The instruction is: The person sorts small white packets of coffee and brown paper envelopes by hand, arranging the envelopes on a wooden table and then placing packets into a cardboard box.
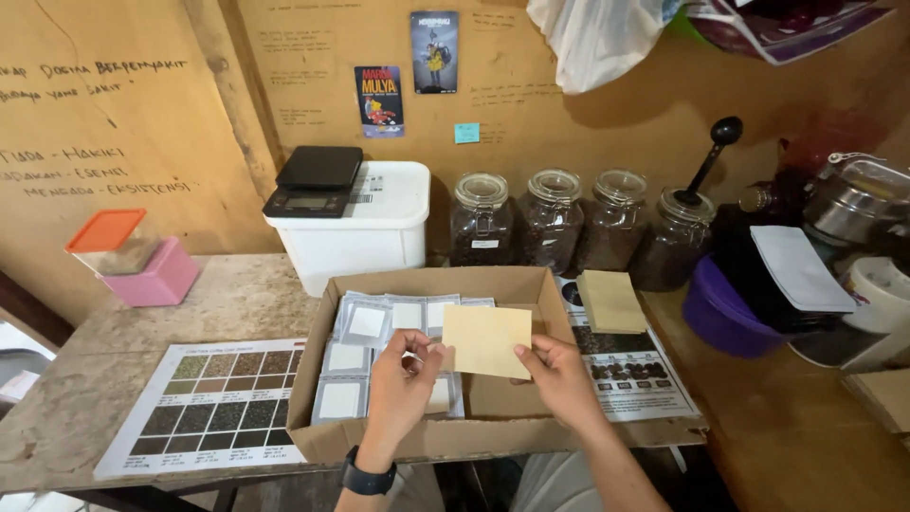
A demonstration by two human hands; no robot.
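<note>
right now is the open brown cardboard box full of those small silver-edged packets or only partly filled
Partly filled. Small silver-edged packets cover the left side of the brown cardboard box; the right side shows bare cardboard under the tan envelope both hands hold.

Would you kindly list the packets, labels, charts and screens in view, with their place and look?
Tan paper packet: held by both hands over the cardboard box.
Silver sachets: rows in box, white labels.
Colour chart: table left, dark swatches.
Scale: black, on white tub, dim screen.
Two posters: wall.

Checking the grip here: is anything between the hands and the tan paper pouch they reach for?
Nothing visible: the left hand and right hand both pinch the tan pouch directly, above the open cardboard box.
</note>
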